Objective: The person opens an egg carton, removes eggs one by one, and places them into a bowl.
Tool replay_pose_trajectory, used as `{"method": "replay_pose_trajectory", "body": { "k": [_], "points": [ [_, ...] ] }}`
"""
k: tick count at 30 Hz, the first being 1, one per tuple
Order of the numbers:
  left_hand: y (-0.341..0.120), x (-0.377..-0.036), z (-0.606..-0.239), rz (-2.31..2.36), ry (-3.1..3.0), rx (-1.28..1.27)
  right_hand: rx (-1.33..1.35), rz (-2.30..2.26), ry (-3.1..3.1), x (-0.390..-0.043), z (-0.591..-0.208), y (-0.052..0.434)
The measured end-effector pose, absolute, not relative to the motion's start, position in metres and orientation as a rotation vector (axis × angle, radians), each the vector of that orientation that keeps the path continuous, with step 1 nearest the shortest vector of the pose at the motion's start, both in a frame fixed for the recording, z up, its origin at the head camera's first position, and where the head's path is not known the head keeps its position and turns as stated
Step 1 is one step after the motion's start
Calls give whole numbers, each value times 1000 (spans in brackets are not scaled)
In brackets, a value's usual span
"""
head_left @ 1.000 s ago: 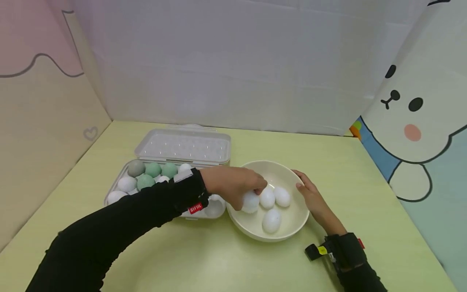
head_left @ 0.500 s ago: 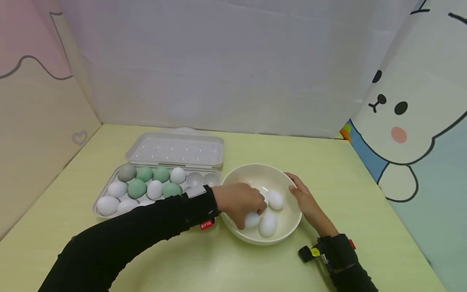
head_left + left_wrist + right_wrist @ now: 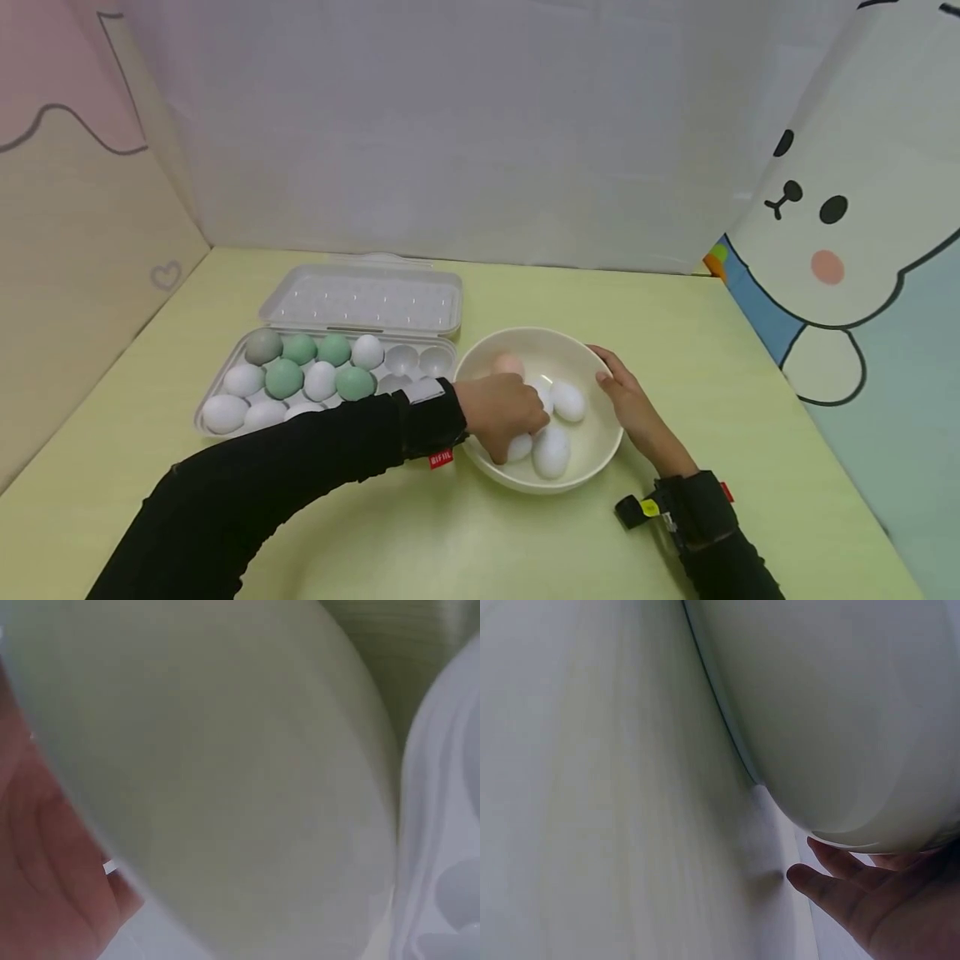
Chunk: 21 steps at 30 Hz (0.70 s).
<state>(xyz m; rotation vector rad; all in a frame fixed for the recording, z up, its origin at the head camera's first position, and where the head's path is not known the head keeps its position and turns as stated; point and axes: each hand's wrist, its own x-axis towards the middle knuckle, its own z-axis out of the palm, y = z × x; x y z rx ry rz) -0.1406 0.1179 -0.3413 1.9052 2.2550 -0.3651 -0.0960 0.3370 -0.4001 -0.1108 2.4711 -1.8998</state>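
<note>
My left hand [image 3: 513, 429] reaches into a cream bowl [image 3: 525, 337], fingers curled down over a white egg [image 3: 519, 450] lying on the bowl's floor. Two more white eggs [image 3: 567, 402] [image 3: 551, 452] and a pinkish egg [image 3: 508, 364] lie in the bowl. My right hand [image 3: 618, 387] rests with straight fingers against the bowl's right rim. The left wrist view is a blur of the bowl's wall [image 3: 225, 765] and my palm [image 3: 45, 892]. In the right wrist view the bowl's underside [image 3: 840, 712] sits above my fingertips [image 3: 832, 889].
An open clear egg carton [image 3: 225, 379] stands left of the bowl, lid [image 3: 363, 300] folded back, holding green, white and grey eggs, with empty cups at its right end. Paper walls close in the yellow-green table [image 3: 465, 542] on three sides.
My left hand carried the white egg from over the bowl's left rim down onto its floor. The pinkish egg at the back is now uncovered. The right hand has stayed on the rim.
</note>
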Motion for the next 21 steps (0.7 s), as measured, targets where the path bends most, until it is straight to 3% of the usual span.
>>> {"method": "replay_pose_trajectory", "body": {
  "k": [11, 17, 21],
  "points": [
    [112, -138, -348, -412, 2292, 1888, -100, -1875, 2468, -98, -401, 332],
    [83, -150, -326, -67, 2307, 1987, -85, -1854, 2478, -95, -403, 334],
    [55, -165, -309, 50, 2394, 1898, -93, -1853, 2486, -93, -402, 340]
  ]
}}
